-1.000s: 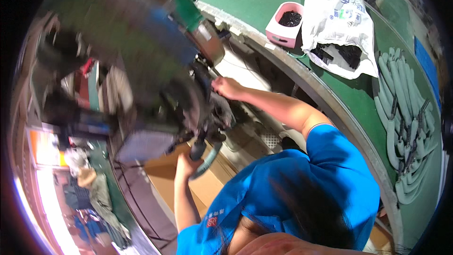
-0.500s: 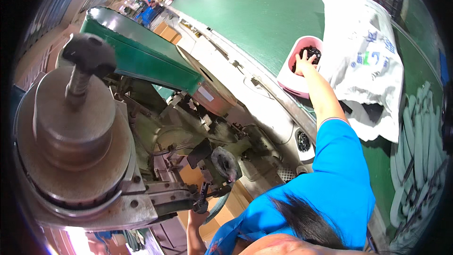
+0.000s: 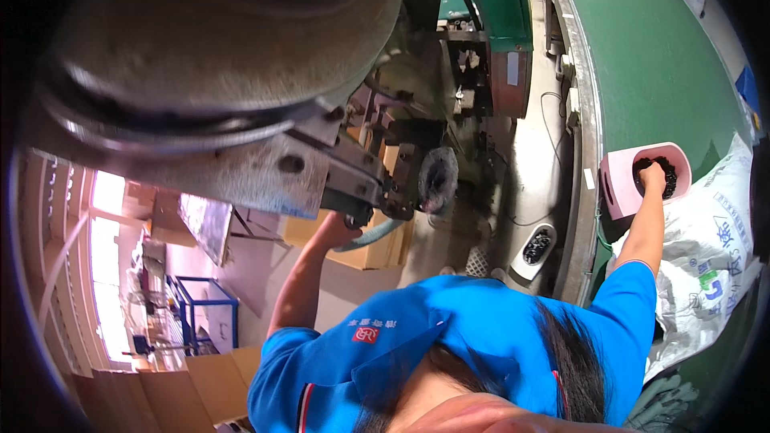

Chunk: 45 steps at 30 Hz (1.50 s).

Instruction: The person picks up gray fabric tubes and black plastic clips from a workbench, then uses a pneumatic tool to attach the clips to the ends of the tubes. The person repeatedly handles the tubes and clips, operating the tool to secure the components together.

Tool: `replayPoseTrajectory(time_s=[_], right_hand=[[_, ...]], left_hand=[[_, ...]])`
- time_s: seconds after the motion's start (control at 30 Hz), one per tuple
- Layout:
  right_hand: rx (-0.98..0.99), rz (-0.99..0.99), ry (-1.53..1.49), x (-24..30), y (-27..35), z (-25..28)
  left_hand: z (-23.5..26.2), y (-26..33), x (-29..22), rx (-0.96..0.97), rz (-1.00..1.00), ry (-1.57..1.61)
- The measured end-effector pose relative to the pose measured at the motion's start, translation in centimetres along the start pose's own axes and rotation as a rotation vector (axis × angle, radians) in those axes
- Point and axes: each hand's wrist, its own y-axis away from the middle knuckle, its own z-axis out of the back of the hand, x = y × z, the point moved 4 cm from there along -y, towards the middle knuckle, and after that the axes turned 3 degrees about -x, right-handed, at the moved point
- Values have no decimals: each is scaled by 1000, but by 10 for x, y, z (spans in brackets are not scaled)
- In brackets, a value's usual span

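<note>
While the right hand [image 3: 651, 179] is sunk, fingers curled, into dark parts [image 3: 666, 170] inside the pink tub [image 3: 616, 192] on the green table [image 3: 642, 56], a hose [image 3: 370, 234] is gripped by the left hand [image 3: 337, 230] under the machine [image 3: 241, 72].

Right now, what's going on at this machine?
A person in a blue shirt sits at a large metal machine. The right hand reaches into a pink tub of small dark parts on the green table, beside a white sack. The left hand is up under the machine's head, by a greenish hose. Whether either hand grips anything is unclear.
</note>
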Motion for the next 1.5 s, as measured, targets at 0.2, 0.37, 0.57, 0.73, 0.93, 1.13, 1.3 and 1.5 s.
replayPoseTrajectory(time_s=[0.2,0.37,0.57,0.73,0.93,1.13,1.3,1.5], right_hand=[[-145,36,-23,0,11,20],[-300,142,-48,4,3,44],[-237,-340,-1130,-27,-14,15],[-164,-448,-1719,-24,17,52],[-79,-300,-2047,-27,19,119],[-250,134,-1899,20,54,343],[-462,615,-1621,131,189,568],[-621,1077,-1434,283,343,736]], left_hand=[[-1,-2,5,5,13,-30],[3,-7,27,16,9,-181],[2,-9,-3,67,117,-214],[7,-5,-14,98,72,-204],[5,-10,0,119,-59,-119],[14,-11,-8,147,-117,-224],[12,-17,-5,184,-143,-247],[6,-22,-20,251,-206,-233]])
